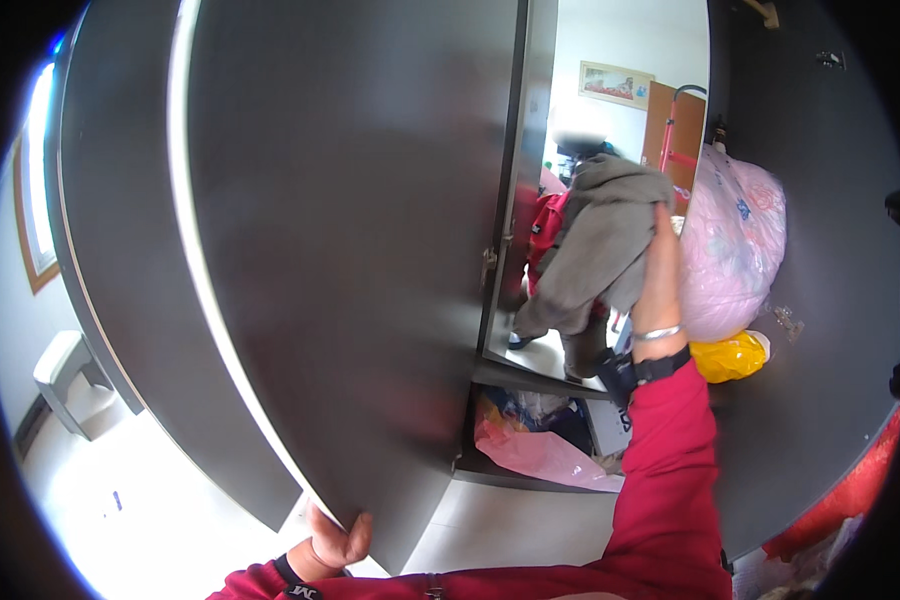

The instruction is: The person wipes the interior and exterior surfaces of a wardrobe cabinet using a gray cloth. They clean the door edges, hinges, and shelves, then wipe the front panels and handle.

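A grey cloth [619, 225], which looks like a folded garment, is in my right hand [664, 262], raised before a tall mirror [615, 124] inside a dark wardrobe. A silver bracelet and a black band circle that wrist. Low at the left, my left hand [339, 536] grips the bottom edge area of a dark wardrobe door [360, 262]. Its thumb rests on the door's face and the fingers go round the pale edge. The cloth hides part of the mirror, which reflects a person in red, a framed picture and a red-framed object.
Right of the mirror lie a pink bag of bedding [735, 240] and a yellow plastic bag [729, 357]. Below are a pink plastic bag [532, 454] and other things in a low compartment. Another dark panel [120, 187] and a grey stool [67, 375] stand left.
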Tool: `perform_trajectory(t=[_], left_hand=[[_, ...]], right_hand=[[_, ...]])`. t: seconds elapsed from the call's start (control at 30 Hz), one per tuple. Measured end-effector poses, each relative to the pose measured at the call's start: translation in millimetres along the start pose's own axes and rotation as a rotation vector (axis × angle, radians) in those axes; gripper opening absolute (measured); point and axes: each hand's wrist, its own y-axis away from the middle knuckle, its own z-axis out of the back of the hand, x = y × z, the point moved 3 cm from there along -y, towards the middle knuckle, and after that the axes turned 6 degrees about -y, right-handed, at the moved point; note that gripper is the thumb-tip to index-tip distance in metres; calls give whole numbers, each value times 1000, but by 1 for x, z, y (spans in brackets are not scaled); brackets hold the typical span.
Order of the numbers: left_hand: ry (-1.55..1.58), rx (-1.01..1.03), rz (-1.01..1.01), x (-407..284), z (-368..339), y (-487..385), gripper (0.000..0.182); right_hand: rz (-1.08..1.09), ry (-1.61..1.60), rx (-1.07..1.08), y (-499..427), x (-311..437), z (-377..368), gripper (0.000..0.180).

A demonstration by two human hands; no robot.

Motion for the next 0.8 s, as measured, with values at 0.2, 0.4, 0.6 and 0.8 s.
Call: perform_trajectory(t=[0.2,0.4,0.6,0.8], left_hand=[[14,-57,452,-11,11,-5,31],[-407,278,494,-8,24,7,27],[-600,491,721,-30,31,-8,33],[-449,1242,1265,-43,47,-52,66]], right_hand=[[-242,-174,-58,13,-79,-17,38],[-436,-257,-37,47,-108,-18,40],[-680,-307,-154,67,-63,-34,38],[-859,-329,-270,46,14,-61,41]])
